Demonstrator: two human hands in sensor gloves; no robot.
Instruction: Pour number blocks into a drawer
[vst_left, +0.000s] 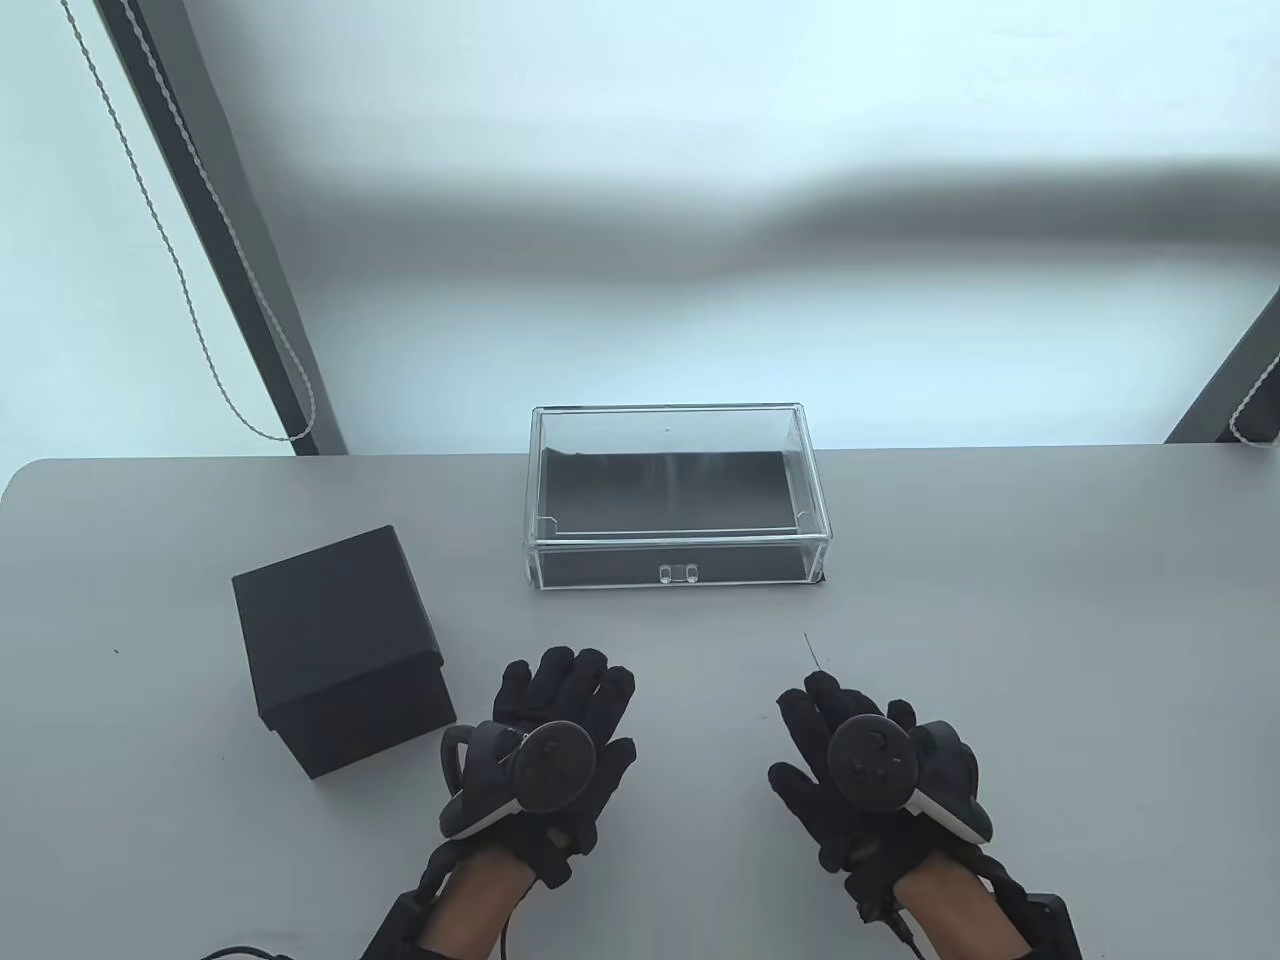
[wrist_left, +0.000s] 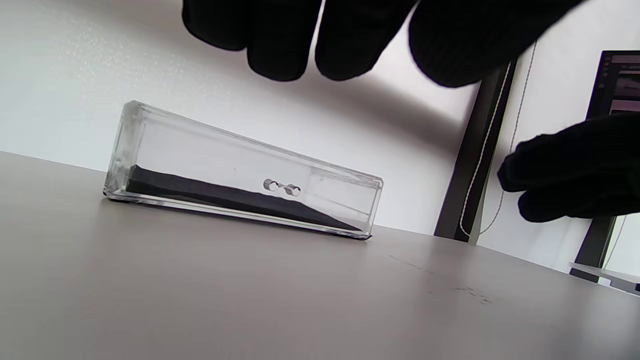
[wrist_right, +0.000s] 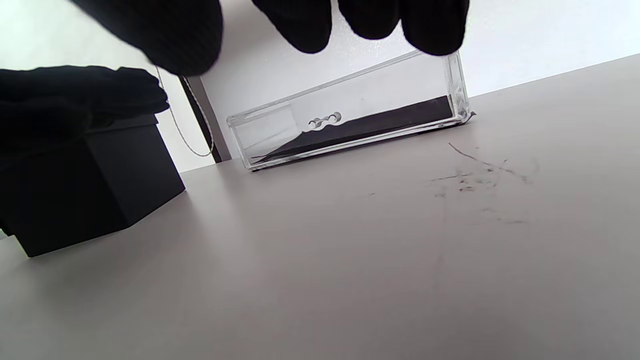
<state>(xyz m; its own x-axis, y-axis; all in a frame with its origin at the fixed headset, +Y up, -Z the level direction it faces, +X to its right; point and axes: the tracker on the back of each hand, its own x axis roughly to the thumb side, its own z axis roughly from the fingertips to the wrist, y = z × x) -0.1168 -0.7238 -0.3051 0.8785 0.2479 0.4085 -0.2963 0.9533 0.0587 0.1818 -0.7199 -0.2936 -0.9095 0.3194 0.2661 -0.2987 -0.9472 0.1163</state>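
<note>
- Grey surface (vst_left: 1000, 600); white wall behind, bead cords hanging.
- Clear drawer (vst_left: 678, 500) at 12 o'clock, closed; black box (vst_left: 335, 645) at 9.
- Left hand (vst_left: 545, 740) and right hand (vst_left: 860, 760) at 6 o'clock, fingers relaxed, holding nothing.

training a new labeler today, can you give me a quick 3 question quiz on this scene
1. True or false: the clear drawer case is shut.
2. Which hand is nearer the black box? A left hand B right hand
3. Fill in: both hands hold ____.

Key: 1 true; 2 A; 3 nothing
</note>
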